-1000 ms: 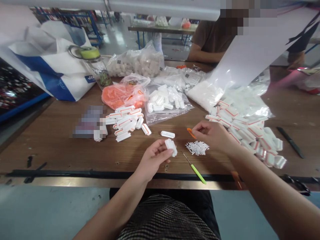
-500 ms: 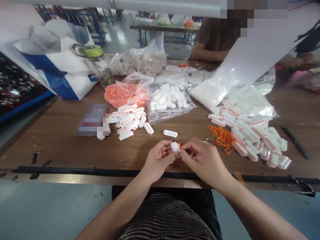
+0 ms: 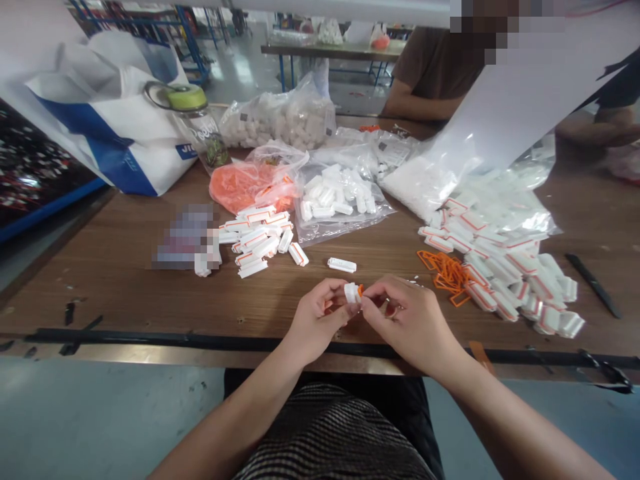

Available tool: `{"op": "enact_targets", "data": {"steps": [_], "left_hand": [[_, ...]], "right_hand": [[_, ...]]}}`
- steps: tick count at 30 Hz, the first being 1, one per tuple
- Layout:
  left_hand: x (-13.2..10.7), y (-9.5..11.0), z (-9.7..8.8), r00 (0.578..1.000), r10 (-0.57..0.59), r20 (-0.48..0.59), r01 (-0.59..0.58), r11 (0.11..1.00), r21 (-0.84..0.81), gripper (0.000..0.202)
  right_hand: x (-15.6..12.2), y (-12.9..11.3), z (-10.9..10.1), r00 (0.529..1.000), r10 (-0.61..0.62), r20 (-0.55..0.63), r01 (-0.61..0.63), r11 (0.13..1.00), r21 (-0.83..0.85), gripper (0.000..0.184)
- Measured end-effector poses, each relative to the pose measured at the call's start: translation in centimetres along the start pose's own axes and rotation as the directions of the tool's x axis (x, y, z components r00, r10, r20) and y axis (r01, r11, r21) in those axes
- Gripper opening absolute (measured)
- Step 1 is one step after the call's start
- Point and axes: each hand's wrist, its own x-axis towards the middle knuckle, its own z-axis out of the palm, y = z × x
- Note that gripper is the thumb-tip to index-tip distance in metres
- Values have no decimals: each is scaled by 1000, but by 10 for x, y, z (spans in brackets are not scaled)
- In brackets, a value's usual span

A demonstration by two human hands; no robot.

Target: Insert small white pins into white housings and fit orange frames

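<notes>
My left hand (image 3: 323, 313) is closed on a small white plastic piece (image 3: 351, 292), held up near the table's front edge. The fingertips of my right hand (image 3: 400, 313) pinch an orange frame (image 3: 361, 291) against the right end of that piece. How far the two fit together is hidden by my fingers. Just beyond my hands lies a single white plastic part (image 3: 342, 265). To the right is a tangle of orange frames (image 3: 447, 275), beside a heap of white parts with orange edging (image 3: 505, 273).
Another pile of white parts (image 3: 260, 237) lies at left, before an orange-filled bag (image 3: 240, 187) and an open bag of white parts (image 3: 333, 200). A green-lidded bottle (image 3: 200, 127) and paper bag (image 3: 115, 140) stand behind. A dark, slim tool (image 3: 593, 285) lies far right. Another person sits opposite.
My hands stay almost in place, with the white piece and orange frame still between them. The whole view shifts very slightly; the piles look the same.
</notes>
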Motion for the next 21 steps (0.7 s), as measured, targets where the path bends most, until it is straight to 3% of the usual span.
{"op": "enact_targets", "data": {"steps": [6, 12, 17, 21], "left_hand": [[0, 0, 0, 1000, 8, 12, -8, 1000, -4, 27], [1, -6, -1, 999, 43, 22, -43, 999, 18, 27], [0, -5, -1, 998, 50, 32, -51, 999, 10, 26], [0, -5, -1, 998, 59, 24, -60, 998, 31, 24]], "right_hand": [[2, 0, -4, 999, -14, 35, 13, 1000, 22, 12], [3, 1, -6, 999, 5, 44, -11, 989, 145, 24], [1, 5, 0, 993, 112, 23, -114, 959, 261, 13], [0, 6, 3, 993, 119, 6, -115, 948, 295, 12]]}}
